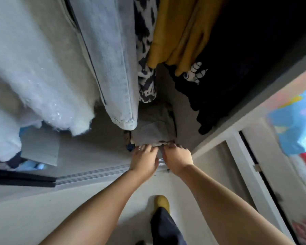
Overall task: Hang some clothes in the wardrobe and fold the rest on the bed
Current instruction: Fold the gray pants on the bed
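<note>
Wardrobe: an open grey-lined wardrobe (88, 156) seen from above, its white frame (217, 137) running along the right side and a ribbed grey sliding-door track (95, 174) along its front edge.
Hanging, left: a fluffy white garment with shiny sequins (34, 76) fills the left part of the wardrobe.
Hanging, centre: pale blue washed denim jeans (111, 68) hang just beside the white garment, their hem low near the wardrobe floor; behind them is a black-and-white animal-print garment (146, 59).
Hanging, right: a mustard-yellow cloth garment (177, 32) hangs next to a black garment with a white printed pattern (228, 68).
Wardrobe floor: a stack of folded grey clothes (155, 128) lies under the jeans' hem; a flat grey board (41, 147) leans at the left, with blue and dark items partly hidden beneath it.
Left hand: the left hand (144, 160) reaches down to the stack's near edge, fingers bent over the cloth and gripping it.
Right hand: the right hand (177, 158) is just beside the left, fingers curled on the same edge of the stack.
Floor: pale floor (42, 218) with a foot in a mustard-yellow slipper (162, 203) below a dark trouser leg (166, 227).
Far right: a blurred bright blue and red object (295, 124) outside the wardrobe; what it is cannot be told.
</note>
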The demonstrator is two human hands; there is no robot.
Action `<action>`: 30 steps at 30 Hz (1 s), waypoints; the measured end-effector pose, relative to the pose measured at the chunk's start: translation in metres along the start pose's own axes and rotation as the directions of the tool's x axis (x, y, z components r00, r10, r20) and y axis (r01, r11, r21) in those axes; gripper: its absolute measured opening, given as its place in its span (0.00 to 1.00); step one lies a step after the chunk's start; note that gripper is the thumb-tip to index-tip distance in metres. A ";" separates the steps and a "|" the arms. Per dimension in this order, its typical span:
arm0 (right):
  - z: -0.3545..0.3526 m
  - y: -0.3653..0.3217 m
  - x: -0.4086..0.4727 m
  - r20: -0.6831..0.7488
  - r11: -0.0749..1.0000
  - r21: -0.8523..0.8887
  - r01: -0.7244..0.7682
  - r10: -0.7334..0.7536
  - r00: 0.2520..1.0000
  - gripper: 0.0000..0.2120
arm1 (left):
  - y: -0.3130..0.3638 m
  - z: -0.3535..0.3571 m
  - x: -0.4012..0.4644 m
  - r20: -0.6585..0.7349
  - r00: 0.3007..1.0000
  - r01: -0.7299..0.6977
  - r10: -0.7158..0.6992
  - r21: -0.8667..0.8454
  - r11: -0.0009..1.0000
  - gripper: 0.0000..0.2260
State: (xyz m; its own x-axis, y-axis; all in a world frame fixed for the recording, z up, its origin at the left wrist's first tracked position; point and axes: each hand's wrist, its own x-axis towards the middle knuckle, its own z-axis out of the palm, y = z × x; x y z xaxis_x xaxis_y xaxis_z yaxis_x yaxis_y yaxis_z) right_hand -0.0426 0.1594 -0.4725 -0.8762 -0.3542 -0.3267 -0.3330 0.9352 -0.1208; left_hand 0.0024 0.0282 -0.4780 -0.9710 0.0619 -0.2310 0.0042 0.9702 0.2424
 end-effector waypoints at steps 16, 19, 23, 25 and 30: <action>-0.119 0.085 -0.212 -0.153 0.969 0.106 -0.222 0.236 0.960 0.18 | 0.167 -0.116 -0.104 0.048 0.953 -0.303 0.299 0.179 0.936 0.19; -0.127 0.136 -0.258 -0.146 0.938 0.078 -0.337 0.345 0.927 0.20 | 0.227 -0.117 -0.105 0.082 0.908 -0.417 0.410 0.240 0.877 0.20; -0.134 0.212 -0.323 -0.144 0.874 0.091 -0.477 0.485 0.862 0.21 | 0.322 -0.112 -0.105 0.120 0.836 -0.545 0.536 0.300 0.783 0.20; -0.135 0.252 -0.358 -0.125 0.842 0.111 -0.527 0.538 0.833 0.20 | 0.372 -0.108 -0.104 0.138 0.802 -0.592 0.581 0.314 0.742 0.21; -0.138 0.366 -0.454 -0.093 0.755 0.132 -0.643 0.655 0.750 0.20 | 0.517 -0.095 -0.104 0.153 0.708 -0.698 0.690 0.301 0.650 0.22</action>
State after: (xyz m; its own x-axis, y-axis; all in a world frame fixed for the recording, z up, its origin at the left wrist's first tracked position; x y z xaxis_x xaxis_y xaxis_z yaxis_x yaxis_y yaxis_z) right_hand 0.1851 0.6624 -0.2391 -0.9074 0.3467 -0.2374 0.3580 0.9337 -0.0047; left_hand 0.0832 0.5011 -0.2386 -0.6475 0.7489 -0.1408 0.7527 0.6574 0.0356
